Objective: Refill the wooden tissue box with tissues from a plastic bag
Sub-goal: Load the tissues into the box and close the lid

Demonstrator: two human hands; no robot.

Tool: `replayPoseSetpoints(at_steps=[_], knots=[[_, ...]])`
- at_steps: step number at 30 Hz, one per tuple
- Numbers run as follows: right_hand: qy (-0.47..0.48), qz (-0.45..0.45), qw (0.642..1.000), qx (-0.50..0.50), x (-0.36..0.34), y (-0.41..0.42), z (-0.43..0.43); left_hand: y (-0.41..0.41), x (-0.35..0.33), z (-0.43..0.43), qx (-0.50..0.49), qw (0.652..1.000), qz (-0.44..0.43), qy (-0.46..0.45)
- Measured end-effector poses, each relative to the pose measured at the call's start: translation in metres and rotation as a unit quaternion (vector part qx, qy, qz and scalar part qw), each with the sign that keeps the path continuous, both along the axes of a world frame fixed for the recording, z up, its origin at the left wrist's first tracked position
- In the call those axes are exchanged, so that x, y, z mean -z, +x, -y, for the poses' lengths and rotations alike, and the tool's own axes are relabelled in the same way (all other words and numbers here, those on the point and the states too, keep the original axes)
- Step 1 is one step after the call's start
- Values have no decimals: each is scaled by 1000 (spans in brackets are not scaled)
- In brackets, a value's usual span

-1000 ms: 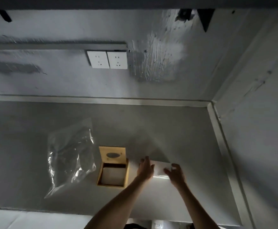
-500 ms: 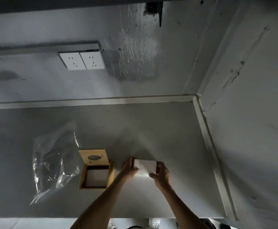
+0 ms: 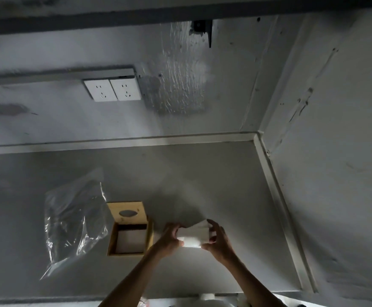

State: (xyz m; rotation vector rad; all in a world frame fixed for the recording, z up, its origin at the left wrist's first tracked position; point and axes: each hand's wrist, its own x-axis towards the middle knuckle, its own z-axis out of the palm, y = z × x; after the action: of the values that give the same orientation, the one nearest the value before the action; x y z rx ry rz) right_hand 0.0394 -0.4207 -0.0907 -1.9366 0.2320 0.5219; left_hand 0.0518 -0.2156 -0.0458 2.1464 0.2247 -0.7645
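both hands [image 3: 171, 239] gripping tissues [image 3: 195, 237] — wooden box [image 3: 130, 230] open

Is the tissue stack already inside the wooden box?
No, the tissue stack is held between the left hand and right hand, right of the open wooden tissue box.

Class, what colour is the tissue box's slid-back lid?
Light yellowish wood, with a dark oval opening: the lid of the wooden tissue box, seen in the head view.

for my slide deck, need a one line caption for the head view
Both hands, left hand and right hand, hold a tissue stack beside the open wooden tissue box and plastic bag.
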Motion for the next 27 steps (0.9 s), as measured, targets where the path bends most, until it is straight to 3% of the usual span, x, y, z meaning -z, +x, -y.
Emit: replayPoseSetpoints(at_steps=[5,9,13,16,20,22,27], knots=[[-17,21,996,-88,-40,-2,12,-14,-18,-5,-5,997,38,-69],[41,17,994,-103,-67,2,26,-13,-33,-15,-65,979,-21,-192],[203,-56,975,-63,-104,6,30,-11,-50,-14,-166,894,-135,-393],[298,-94,948,-63,-130,8,31,-7,-64,-10,-222,825,-170,-492],[361,-92,927,-38,-146,11,28,3,-78,0,-232,786,-181,-543],[360,-77,930,-17,-147,13,27,10,-87,5,-236,800,-168,-526],[302,-28,952,46,-150,28,32,22,-100,5,-208,873,-97,-430]])
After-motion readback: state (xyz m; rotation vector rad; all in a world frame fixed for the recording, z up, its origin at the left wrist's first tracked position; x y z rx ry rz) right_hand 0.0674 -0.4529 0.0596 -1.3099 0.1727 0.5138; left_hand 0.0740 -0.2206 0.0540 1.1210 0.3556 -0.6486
